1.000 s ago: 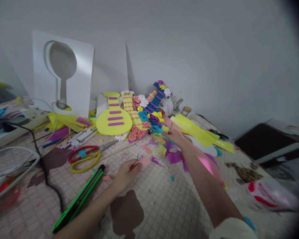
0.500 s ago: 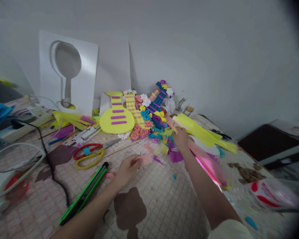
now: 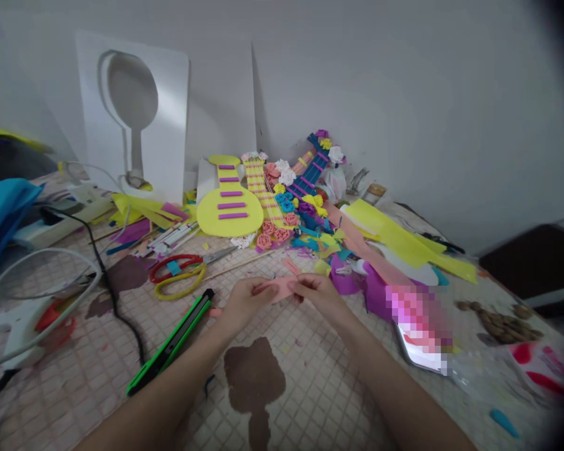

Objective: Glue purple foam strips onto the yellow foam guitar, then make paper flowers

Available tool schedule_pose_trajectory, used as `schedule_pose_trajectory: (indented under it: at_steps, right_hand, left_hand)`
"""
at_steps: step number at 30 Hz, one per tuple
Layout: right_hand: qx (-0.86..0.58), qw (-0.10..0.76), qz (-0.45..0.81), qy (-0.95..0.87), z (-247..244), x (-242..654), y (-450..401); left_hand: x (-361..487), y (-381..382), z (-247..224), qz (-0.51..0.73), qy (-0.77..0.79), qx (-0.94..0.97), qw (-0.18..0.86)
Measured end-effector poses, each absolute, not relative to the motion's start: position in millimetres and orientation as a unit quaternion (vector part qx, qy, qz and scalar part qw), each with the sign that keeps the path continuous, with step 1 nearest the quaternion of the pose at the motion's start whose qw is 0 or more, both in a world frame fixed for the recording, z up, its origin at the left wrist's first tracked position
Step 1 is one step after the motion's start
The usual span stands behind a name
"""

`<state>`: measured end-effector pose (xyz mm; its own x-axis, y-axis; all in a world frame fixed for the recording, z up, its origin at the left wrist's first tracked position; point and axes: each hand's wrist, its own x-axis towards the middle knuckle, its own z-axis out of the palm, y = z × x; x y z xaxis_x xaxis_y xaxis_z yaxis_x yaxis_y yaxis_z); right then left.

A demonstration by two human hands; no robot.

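Between my two hands is a small strip of pink crepe paper (image 3: pixel 282 290), held just above the tabletop. My left hand (image 3: pixel 249 302) pinches its left end, and my right hand (image 3: pixel 320 297) pinches the right end between thumb and fingers. Left of my left hand lies a green box cutter (image 3: pixel 172 341). Scissors with red and yellow handles (image 3: pixel 181 275) rest farther back. Beyond my hands stands a yellow guitar-shaped cutout (image 3: pixel 230 210) with purple strips across it. Beside it are paper flowers (image 3: pixel 272 235) in pink, blue and yellow.
A white board (image 3: pixel 173 125) with a guitar-shaped hole leans on the wall. On the right lie yellow paper (image 3: pixel 395 235), a partly blurred phone (image 3: pixel 418 351) and a brown heap (image 3: pixel 507 322). Cables and a white power strip (image 3: pixel 21 335) occupy the left side.
My right hand has come back from the pile of paper scraps and joined my left hand at the pink paper. The view has shifted slightly, and the phone is more exposed.
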<state>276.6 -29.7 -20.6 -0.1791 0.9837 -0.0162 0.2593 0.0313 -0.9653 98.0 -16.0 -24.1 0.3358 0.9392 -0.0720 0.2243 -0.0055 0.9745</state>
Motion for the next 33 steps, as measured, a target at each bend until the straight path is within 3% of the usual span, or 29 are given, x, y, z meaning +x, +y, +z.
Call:
schedule_pose_trajectory:
  at_steps: [7,15,19,28,33]
  right_hand:
    - [-0.464,0.488,0.441,-0.593,-33.7,286.4,-33.6]
    - [-0.436,0.444,0.269,-0.735,-28.2,287.7,-38.3]
    - [-0.462,0.471,0.302,-0.689,-27.8,286.3,-39.3]
    - [-0.482,0.499,0.356,-0.627,-24.6,278.0,-47.5]
    - [-0.480,0.558,0.404,-0.543,-23.7,271.6,-49.0]
  left_hand:
    - [98.9,-17.4,-23.7,0.377,0.444,0.551,0.597]
    - [100.9,-19.9,-23.0,0.369,0.401,0.517,0.660]
    - [103.1,-26.3,-17.5,0.417,0.382,0.479,0.671]
    - [102.9,-28.4,-19.7,0.444,0.414,0.538,0.585]
    - [103.4,-29.8,-18.6,0.451,0.460,0.536,0.546]
